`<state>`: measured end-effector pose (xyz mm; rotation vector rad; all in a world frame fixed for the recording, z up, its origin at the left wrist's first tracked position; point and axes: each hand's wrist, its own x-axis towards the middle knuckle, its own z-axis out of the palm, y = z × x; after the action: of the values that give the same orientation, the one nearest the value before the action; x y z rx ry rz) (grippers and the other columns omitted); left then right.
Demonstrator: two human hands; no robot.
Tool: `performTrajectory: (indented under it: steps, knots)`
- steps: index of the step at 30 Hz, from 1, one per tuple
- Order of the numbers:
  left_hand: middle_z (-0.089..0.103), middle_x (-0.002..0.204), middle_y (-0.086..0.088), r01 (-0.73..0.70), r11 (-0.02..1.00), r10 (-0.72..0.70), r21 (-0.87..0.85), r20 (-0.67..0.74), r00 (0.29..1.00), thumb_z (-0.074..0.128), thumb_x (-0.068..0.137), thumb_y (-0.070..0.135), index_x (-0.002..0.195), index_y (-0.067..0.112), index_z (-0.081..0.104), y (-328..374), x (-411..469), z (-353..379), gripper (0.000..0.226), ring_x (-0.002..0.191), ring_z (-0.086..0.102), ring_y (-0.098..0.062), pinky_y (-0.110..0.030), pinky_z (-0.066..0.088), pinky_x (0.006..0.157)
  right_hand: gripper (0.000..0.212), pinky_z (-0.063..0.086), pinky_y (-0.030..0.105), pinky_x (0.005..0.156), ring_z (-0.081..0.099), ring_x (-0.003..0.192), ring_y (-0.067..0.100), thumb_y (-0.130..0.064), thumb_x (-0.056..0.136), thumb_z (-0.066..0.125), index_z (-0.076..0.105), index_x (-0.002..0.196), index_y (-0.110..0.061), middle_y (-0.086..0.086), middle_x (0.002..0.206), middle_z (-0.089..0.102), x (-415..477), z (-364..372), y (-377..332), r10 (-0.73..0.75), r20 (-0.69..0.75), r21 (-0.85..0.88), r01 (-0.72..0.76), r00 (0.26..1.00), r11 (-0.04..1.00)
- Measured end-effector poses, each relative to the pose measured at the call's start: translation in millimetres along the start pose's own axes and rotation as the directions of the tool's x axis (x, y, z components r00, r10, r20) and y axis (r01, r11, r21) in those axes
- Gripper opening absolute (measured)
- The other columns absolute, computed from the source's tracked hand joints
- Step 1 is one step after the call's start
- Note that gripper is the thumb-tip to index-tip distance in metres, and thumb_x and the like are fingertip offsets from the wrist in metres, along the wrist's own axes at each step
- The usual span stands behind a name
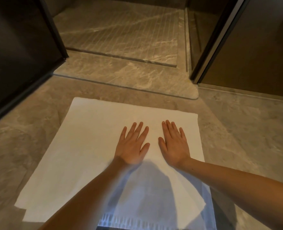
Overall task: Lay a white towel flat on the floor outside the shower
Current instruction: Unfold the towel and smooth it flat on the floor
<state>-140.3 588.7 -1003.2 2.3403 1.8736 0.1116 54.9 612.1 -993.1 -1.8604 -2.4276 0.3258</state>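
Observation:
A white towel (87,146) lies spread on the grey marble floor (237,130) just in front of the shower threshold (124,78). Its near end looks doubled over, with a woven hem band at the bottom edge. My left hand (132,145) rests palm down on the towel's middle, fingers spread. My right hand (174,143) lies flat beside it, a small gap between the thumbs. Neither hand grips the cloth. A shadow falls on the towel between my forearms.
Beyond the raised threshold is the grooved shower floor (120,30). A dark glass panel with black frame (21,47) stands at the left. A dark door panel with metal frame (245,47) stands at the right. Bare floor flanks the towel on both sides.

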Motion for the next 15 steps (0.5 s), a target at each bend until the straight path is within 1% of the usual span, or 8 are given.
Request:
performTrajectory:
  steps: [2,4,6,8,11,13,15]
  knots:
    - [-0.001,0.164,0.004,-0.009,1.0,0.009,-0.02,0.014,1.0,0.007,0.096,0.055,0.155,0.031,0.002,2.6,0.2,-3.0,0.064,0.15,-0.009,-0.016,-0.041,-0.011,0.118,0.062,-0.007,0.038,0.122,-0.008,0.151,0.015,-0.043,0.102,0.017,-0.002,0.157,-0.019,-0.001,0.165,-0.001,1.4,-0.3,-0.6,-0.004,0.0,-0.01,0.004,1.0,1.0]
    - [-0.002,0.164,0.006,-0.063,0.998,0.064,-0.009,0.044,0.997,0.015,0.098,0.053,0.154,0.033,0.003,-7.8,-1.8,-10.5,0.061,0.149,-0.01,-0.015,-0.042,-0.01,0.119,0.062,-0.007,0.038,0.122,-0.008,0.151,0.015,-0.043,0.102,0.016,-0.002,0.157,-0.02,-0.001,0.165,-0.001,1.9,-0.1,0.7,-0.011,-0.003,-0.01,0.011,1.0,1.0]
    - [0.0,0.163,0.013,-0.135,0.991,0.134,0.017,0.052,0.99,0.021,0.099,0.052,0.154,0.038,0.007,-33.9,-13.0,-20.0,0.059,0.149,-0.008,-0.012,-0.045,-0.01,0.119,0.062,-0.006,0.038,0.122,-0.008,0.151,0.016,-0.044,0.102,0.017,-0.002,0.157,-0.02,-0.001,0.165,-0.001,2.2,-1.1,4.3,-0.03,0.013,-0.016,0.03,0.999,0.999]
    - [0.001,0.161,0.019,-0.148,0.989,0.148,-0.011,0.048,0.988,0.024,0.1,0.051,0.153,0.041,0.01,-63.0,-33.5,-26.6,0.056,0.149,-0.007,-0.009,-0.045,-0.008,0.119,0.063,-0.005,0.038,0.122,-0.008,0.151,0.017,-0.046,0.102,0.016,-0.003,0.157,-0.019,0.0,0.165,-0.003,5.3,-4.1,7.1,-0.067,0.048,-0.039,0.069,0.997,0.997]
    - [-0.001,0.161,0.019,-0.077,0.996,0.079,-0.039,0.056,0.995,0.023,0.1,0.05,0.153,0.042,0.007,-79.0,-61.7,-28.4,0.056,0.148,-0.011,-0.008,-0.044,-0.008,0.119,0.065,-0.004,0.039,0.122,-0.008,0.151,0.018,-0.047,0.101,0.013,-0.004,0.156,-0.017,0.001,0.165,-0.004,18.3,-11.9,3.0,-0.14,0.11,-0.077,0.149,0.984,0.986]
    - [-0.001,0.162,0.018,0.025,0.999,-0.023,-0.046,0.029,0.999,0.022,0.1,0.05,0.153,0.042,0.007,-70.5,-72.9,-24.5,0.056,0.148,-0.011,-0.008,-0.044,-0.008,0.119,0.065,-0.002,0.04,0.122,-0.007,0.151,0.018,-0.047,0.101,0.012,-0.005,0.156,-0.017,0.001,0.165,-0.004,34.0,-17.5,-4.0,-0.2,0.147,-0.142,0.221,0.969,0.965]
    - [-0.002,0.162,0.017,0.157,0.986,-0.156,-0.05,0.015,0.988,0.018,0.099,0.051,0.153,0.042,0.004,-55.7,-83.7,-19.2,0.056,0.149,-0.01,-0.011,-0.046,-0.008,0.119,0.064,0.0,0.042,0.122,-0.005,0.151,0.018,-0.047,0.102,0.011,-0.008,0.156,-0.018,0.0,0.165,-0.005,54.0,-22.4,-13.2,-0.252,0.184,-0.253,0.294,0.95,0.922]
